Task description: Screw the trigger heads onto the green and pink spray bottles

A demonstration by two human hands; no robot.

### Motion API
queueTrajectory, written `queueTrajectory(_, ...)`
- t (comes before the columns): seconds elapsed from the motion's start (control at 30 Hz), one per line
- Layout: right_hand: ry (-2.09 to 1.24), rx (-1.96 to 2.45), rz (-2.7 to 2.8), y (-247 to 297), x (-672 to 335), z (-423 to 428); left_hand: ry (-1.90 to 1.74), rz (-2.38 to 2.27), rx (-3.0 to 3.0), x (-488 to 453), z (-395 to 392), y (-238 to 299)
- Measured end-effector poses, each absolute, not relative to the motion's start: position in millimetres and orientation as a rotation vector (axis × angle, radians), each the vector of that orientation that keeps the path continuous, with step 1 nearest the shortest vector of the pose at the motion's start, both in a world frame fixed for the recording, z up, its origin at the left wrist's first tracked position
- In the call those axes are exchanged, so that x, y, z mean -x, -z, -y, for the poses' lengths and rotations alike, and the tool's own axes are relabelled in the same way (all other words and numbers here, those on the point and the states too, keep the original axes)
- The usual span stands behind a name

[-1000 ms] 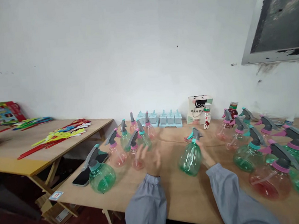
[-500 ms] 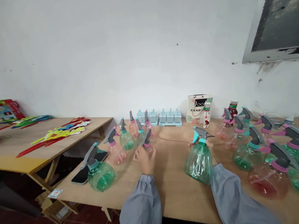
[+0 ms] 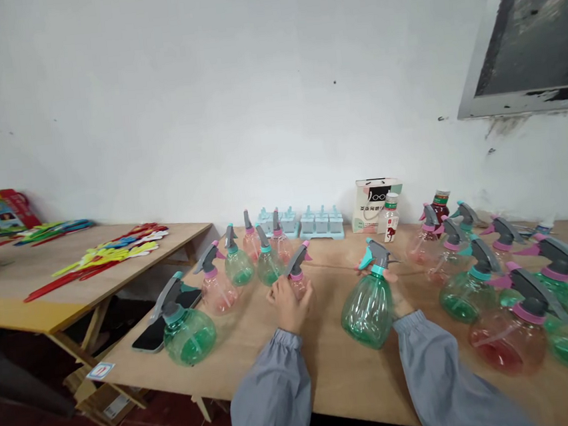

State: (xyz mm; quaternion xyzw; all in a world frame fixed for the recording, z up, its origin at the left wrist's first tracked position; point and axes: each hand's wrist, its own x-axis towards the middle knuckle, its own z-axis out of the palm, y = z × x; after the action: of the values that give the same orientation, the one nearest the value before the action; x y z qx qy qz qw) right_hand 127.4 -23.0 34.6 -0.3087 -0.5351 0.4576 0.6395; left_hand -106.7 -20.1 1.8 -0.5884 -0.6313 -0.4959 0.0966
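Observation:
My left hand (image 3: 291, 303) is wrapped round a pink spray bottle (image 3: 298, 282) with a grey trigger head, and covers most of its body. My right hand (image 3: 398, 290), partly hidden behind a green spray bottle (image 3: 366, 311), grips it near the neck. That bottle has a grey and turquoise head and leans a little, its base toward the lower left. Left of my left hand stand several more bottles, among them a green spray bottle (image 3: 190, 339) near the front and a pink spray bottle (image 3: 220, 293) behind it. Another pink spray bottle (image 3: 508, 342) stands right of my right forearm.
Several pink and green sprayers crowd the table's (image 3: 338, 382) right side. Along the wall are pale blue ice-pop moulds (image 3: 321, 223), a paper bag (image 3: 368, 208) and a labelled bottle (image 3: 390, 219). A phone (image 3: 150, 336) lies at left. Coloured gloves (image 3: 102, 255) lie on the other table.
My left hand has shifted right with the pink spray bottle, away from the bottles behind it. The green spray bottle in my right hand has moved slightly left, so the two are closer together.

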Motion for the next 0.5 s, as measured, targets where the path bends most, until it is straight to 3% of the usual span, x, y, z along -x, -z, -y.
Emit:
queueTrajectory(0.27,-1.015,0.715,1.234,-34,-133,17,1.482,1.864,1.744,107,19,0)
queueTrajectory(0.5,-0.623,0.877,1.155,-32,-153,7,1.468,1.87,1.752,108,19,0)
